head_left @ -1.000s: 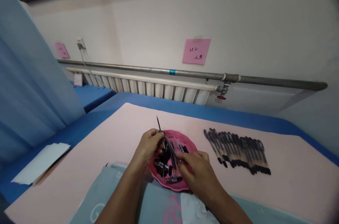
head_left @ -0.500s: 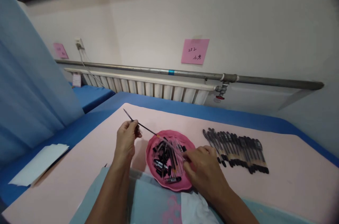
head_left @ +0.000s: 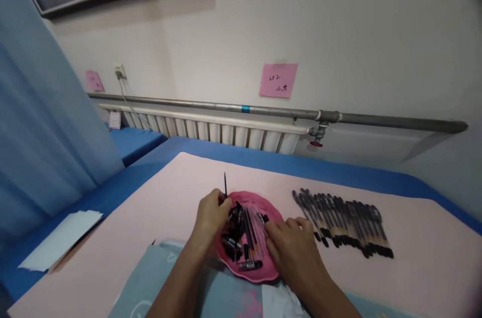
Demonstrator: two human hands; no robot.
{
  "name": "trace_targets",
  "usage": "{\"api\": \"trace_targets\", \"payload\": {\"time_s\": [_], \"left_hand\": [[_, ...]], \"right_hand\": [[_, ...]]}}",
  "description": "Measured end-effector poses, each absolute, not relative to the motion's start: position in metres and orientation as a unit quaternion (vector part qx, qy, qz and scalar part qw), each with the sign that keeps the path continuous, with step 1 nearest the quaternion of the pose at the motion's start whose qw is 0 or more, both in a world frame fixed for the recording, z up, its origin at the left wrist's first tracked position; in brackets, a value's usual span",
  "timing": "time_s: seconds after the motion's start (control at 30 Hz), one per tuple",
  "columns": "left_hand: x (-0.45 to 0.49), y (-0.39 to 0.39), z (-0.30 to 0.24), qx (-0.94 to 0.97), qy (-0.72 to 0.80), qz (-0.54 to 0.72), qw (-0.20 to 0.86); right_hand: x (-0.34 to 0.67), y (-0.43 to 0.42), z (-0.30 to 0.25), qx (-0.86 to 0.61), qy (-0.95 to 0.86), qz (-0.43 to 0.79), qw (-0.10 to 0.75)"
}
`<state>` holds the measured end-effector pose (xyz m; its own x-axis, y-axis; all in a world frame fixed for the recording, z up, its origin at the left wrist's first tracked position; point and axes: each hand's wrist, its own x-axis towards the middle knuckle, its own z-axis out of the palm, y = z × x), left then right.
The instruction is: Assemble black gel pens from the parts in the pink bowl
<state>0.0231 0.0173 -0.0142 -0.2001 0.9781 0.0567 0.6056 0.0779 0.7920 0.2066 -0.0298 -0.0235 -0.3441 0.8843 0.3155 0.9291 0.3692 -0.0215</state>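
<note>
At the left rim of a pink plate (head_left: 253, 278), my left hand (head_left: 211, 215) pinches a pen refill (head_left: 225, 183), its dark end pointing up. The rest of the refill is hidden behind the fingers. My right hand (head_left: 291, 243) lies over the plate's right rim with its fingers curled. Its fingertips are close to clear pen barrels (head_left: 257, 230) in the plate; what they hold, if anything, is hidden. Black pen caps (head_left: 231, 244), dark refills (head_left: 248, 230) and a dark grip piece (head_left: 250, 265) also lie in the plate.
Many assembled black pens (head_left: 342, 222) lie in a row on the pink sheet (head_left: 422, 253) to the right. White paper (head_left: 62, 240) rests at the left edge. A blue-green cloth (head_left: 161, 265) covers the near side. The wall has a radiator (head_left: 211, 130) and pipe (head_left: 278, 111).
My left hand has moved right to the plate, and the refill has swung from slanted to nearly upright. It no longer stretches across to my right hand. The view has tilted up slightly.
</note>
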Motion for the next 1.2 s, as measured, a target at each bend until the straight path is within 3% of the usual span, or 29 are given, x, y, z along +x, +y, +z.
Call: {"api": "trace_targets", "payload": {"time_s": [0.13,0.37,0.63,0.87,1.2], "left_hand": [[0.029,0.018,-0.015,0.606,0.724,0.255,0.208],[0.040,0.016,-0.015,0.627,0.733,0.184,0.189],[0.042,0.015,-0.014,0.648,0.723,0.142,0.193],[0.042,0.016,-0.016,0.654,0.720,0.128,0.192],[0.043,0.014,-0.018,0.663,0.715,0.115,0.192]], "right_hand": [[0.207,-0.028,-0.026,-0.553,-0.816,-0.086,0.145],[0.207,-0.020,-0.044,-0.555,-0.800,-0.132,0.187],[0.207,-0.020,-0.040,-0.504,-0.834,-0.084,0.206],[0.203,-0.017,-0.037,-0.437,-0.886,0.079,0.134],[0.201,-0.020,-0.029,-0.466,-0.875,0.094,0.093]]}}
